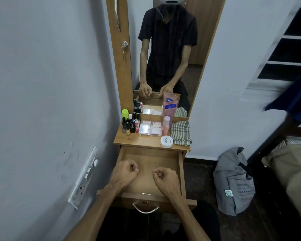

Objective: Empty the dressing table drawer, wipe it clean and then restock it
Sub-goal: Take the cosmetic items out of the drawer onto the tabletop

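Observation:
The wooden drawer point(147, 158) of the dressing table is pulled out and holds nothing. My left hand point(124, 172) and my right hand point(164, 178) hover over its inside, fingers curled, holding nothing. On the table top point(142, 141) stand several small bottles and lipsticks point(129, 125), a clear box of sachets point(150, 128), a pink bottle point(166, 125), a pink tube point(169, 108), a white round tub point(166, 141) and a folded striped cloth point(181, 133).
A mirror point(169, 49) rises behind the table top. A wall with a switch panel point(84, 178) is close on the left. A grey bag point(233, 181) lies on the dark floor at the right, next to a bed edge point(292, 169). The drawer has a metal handle point(145, 207).

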`<state>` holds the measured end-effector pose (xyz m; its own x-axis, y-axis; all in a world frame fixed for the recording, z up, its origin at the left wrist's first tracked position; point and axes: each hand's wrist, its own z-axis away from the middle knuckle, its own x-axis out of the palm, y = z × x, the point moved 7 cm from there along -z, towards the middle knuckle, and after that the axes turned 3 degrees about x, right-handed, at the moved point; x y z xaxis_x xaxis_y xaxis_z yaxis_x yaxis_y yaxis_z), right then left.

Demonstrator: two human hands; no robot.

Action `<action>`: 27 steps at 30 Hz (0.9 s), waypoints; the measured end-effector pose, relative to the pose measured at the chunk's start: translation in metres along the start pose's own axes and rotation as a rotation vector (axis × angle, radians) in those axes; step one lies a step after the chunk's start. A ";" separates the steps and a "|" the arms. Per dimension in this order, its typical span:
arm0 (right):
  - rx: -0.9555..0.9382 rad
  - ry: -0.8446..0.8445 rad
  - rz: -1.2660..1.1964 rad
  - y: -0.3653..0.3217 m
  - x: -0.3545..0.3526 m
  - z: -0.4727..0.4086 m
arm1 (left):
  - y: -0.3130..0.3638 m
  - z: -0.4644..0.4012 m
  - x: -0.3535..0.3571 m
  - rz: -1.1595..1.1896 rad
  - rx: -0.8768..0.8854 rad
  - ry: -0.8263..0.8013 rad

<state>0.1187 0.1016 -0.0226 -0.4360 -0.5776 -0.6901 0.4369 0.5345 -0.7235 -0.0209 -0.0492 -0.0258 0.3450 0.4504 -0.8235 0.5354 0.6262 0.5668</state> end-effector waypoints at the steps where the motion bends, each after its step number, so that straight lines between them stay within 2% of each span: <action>1: 0.004 0.000 0.004 0.003 -0.001 0.003 | 0.000 0.004 0.002 -0.001 -0.008 -0.003; 15: 0.108 -0.038 0.005 0.041 -0.001 0.034 | -0.001 0.043 0.039 0.039 -0.084 -0.125; 21: 0.164 0.161 -0.098 0.049 -0.050 0.002 | 0.009 0.034 0.048 0.000 -0.071 -0.150; 27: 0.260 0.407 -0.157 0.049 -0.105 -0.050 | 0.065 -0.009 0.045 -0.030 0.055 -0.112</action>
<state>0.1465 0.2194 0.0134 -0.7611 -0.3238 -0.5621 0.4999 0.2594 -0.8263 0.0224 0.0176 -0.0259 0.4110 0.3561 -0.8392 0.5869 0.6010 0.5425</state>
